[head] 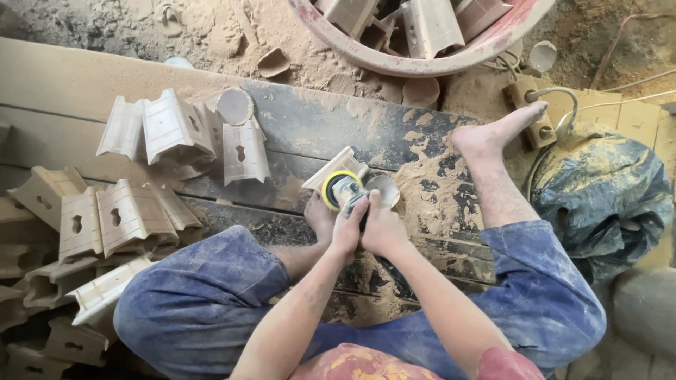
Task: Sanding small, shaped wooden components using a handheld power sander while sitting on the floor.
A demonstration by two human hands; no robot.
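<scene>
Sander: small power tool with a yellow-rimmed disc (343, 190), near the middle of the dark plank platform (310, 127), pressed against a pale wooden block (339, 166); disc tilted toward the block's face, likely so the pad meets the wood flat.

Left hand: (348, 226) closed around the sander's body from behind, wrist low and straight for steady pressure.

Right hand: (381, 226) wrapped beside the left, touching it; whether gripping the tool or the round wooden piece (384, 188) just beside the disc, hard to tell from here.

Foot under the work: (320, 218) tucked just behind the block, seemingly as a brace against sliding.

Other foot: (493, 134) stretched out to the platform's far right edge, keeping the seat stable.

Sawdust: heaped (422, 176) just right of the sander.

Carved blocks: stack (120, 218) along the left edge, more (176, 130) toward the far left corner, all within arm's reach.

Basin: red-rimmed tub (394, 63) beyond the far edge, holding similar blocks.

Power strip: (531, 112) past the right edge, cable trailing off.
</scene>
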